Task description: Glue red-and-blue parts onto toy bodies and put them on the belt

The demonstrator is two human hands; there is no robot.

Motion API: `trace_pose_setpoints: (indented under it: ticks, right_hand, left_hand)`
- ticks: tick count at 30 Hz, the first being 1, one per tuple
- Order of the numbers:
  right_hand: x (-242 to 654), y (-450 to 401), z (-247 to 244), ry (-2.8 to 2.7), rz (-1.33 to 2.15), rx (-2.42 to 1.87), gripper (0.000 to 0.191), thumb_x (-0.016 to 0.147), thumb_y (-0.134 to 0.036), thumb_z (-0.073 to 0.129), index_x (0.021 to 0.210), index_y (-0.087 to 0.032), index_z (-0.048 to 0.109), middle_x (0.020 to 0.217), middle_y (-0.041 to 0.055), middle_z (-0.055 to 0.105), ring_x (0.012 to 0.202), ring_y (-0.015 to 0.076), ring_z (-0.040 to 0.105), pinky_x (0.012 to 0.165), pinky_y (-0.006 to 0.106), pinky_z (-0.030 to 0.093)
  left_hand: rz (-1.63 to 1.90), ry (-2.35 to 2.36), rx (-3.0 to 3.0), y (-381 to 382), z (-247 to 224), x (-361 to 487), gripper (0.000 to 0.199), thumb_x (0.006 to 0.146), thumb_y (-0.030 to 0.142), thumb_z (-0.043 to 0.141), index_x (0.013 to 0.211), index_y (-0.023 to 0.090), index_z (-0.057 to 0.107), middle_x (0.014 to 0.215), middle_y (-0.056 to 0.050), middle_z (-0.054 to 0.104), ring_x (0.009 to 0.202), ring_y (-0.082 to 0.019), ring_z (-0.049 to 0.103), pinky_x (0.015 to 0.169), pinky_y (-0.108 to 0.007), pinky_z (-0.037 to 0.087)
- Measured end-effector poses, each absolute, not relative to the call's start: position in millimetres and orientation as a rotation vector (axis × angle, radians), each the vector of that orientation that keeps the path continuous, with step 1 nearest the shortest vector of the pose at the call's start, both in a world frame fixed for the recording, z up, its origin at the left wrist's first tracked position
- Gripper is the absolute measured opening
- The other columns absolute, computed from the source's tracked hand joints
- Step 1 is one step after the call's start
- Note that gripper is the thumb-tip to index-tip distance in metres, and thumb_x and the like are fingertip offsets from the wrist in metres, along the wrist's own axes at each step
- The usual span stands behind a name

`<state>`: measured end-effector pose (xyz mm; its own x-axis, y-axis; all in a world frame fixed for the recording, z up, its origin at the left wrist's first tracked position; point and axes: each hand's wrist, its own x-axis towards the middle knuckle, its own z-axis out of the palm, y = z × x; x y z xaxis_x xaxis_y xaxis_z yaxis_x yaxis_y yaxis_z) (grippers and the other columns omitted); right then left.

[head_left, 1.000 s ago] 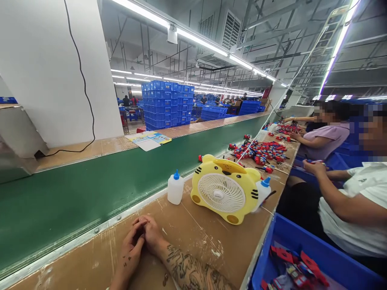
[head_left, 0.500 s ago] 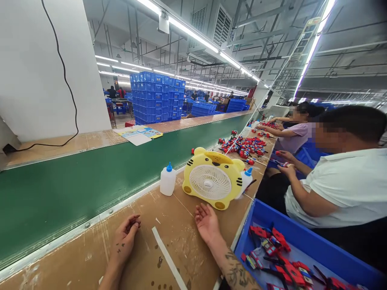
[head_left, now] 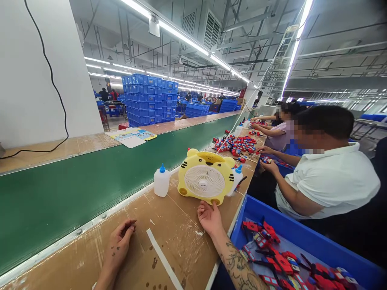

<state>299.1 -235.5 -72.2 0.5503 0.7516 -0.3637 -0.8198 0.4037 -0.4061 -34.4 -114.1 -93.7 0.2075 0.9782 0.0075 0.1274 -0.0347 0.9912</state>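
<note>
My left hand rests on its side on the brown tabletop, fingers loosely bent and nothing in them. Palm up, my right hand lies just in front of a yellow tiger-faced fan. Its fingers are half curled and empty, with the thumb by the fan's lower right foot; whether they touch I cannot tell. Left of the fan stands a white bottle with a blue nozzle. Another such bottle is partly hidden behind the fan. A pale strip lies between my hands.
A green conveyor belt runs along the table's far side. At my right, a blue bin holds red and blue toy parts. More parts are heaped beyond the fan. A co-worker in a white shirt handles a part.
The view has shifted a little to the right. My right hand is closer to the fan's foot, its fingers more bent. The left hand has stayed nearly the same.
</note>
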Motion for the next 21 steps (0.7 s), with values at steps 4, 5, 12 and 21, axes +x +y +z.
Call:
trace_pose_setpoints:
  ticks: [4, 5, 12, 21]
  right_hand:
    - [291, -231, -71, 0.075, 1.012, -0.606, 0.041, 0.1, -0.04, 0.035, 0.075, -0.02, 0.061, 0.073, 0.006, 0.064, 0.055, 0.0143, 0.057, 0.046, 0.025, 0.047]
    - [287, -230, -71, 0.054, 1.016, -0.618, 0.04, 0.099, -0.041, 0.036, 0.076, -0.02, 0.062, 0.073, 0.0058, 0.064, 0.056, 0.0142, 0.057, 0.046, 0.026, 0.047]
    - [211, -213, -63, -0.267, 1.168, -0.825, 0.021, 0.084, -0.038, 0.062, 0.089, -0.017, 0.065, 0.059, -0.0022, 0.058, 0.046, 0.0103, 0.05, 0.044, 0.021, 0.038]
    - [97, -126, -51, -1.02, 1.233, -1.031, 0.003, 0.069, -0.018, 0.073, 0.068, -0.017, 0.071, 0.06, -0.004, 0.061, 0.061, 0.0106, 0.05, 0.061, 0.022, 0.038]
  left_hand:
    - [0.984, 1.137, 1.438, -113, -95, -36, 0.051, 0.065, 0.061, 0.071, 0.093, 0.019, 0.074, 0.094, -0.008, 0.074, 0.092, -0.029, 0.07, 0.089, -0.042, 0.055]
    - [0.981, 1.14, 1.444, -113, -94, -36, 0.051, 0.065, 0.061, 0.071, 0.093, 0.019, 0.074, 0.095, -0.008, 0.075, 0.093, -0.029, 0.069, 0.089, -0.041, 0.055]
    - [0.977, 1.162, 1.422, -116, -89, -34, 0.05, 0.062, 0.061, 0.072, 0.089, 0.019, 0.075, 0.094, -0.008, 0.076, 0.091, -0.03, 0.069, 0.086, -0.041, 0.056]
    - [0.987, 1.21, 1.542, -117, -79, -37, 0.046, 0.07, 0.056, 0.061, 0.094, 0.019, 0.074, 0.101, -0.007, 0.076, 0.104, -0.032, 0.067, 0.095, -0.043, 0.053]
